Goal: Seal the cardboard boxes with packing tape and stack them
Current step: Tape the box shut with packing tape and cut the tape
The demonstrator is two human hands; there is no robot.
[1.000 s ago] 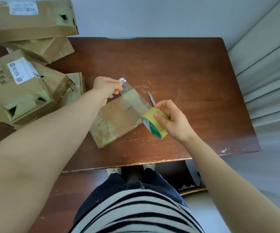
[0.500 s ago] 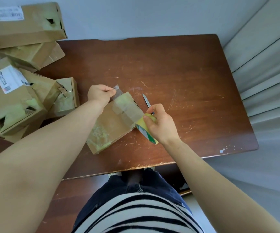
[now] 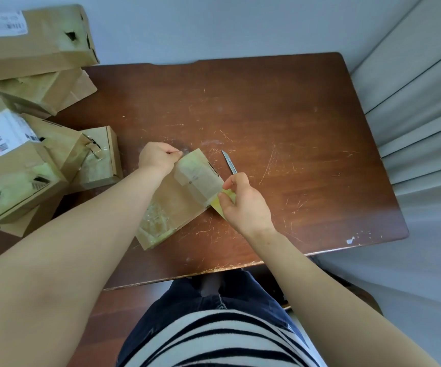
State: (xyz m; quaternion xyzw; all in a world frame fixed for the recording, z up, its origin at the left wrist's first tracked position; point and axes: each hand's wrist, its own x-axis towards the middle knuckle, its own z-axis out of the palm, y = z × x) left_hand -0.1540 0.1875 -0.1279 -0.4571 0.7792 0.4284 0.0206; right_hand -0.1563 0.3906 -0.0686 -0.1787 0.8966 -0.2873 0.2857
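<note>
Soft, even daylight, fairly bright; seems to come from the right, where the curtain [image 3: 412,107] is palest. Tabletop [image 3: 306,144] has a broad dull sheen mid-right, scratches catching light. Shadows faint and soft-edged, darker under the left forearm [image 3: 87,242] and btwn the cardboard boxes [image 3: 28,168]. Clear tape [image 3: 158,221] on the flat box [image 3: 177,205] gives pale glare. Wide-angle warp: tabletop edges bow, forearms balloon twd bottom corners. Focus a bit soft overall; box label [image 3: 5,133] text unreadable.
</note>
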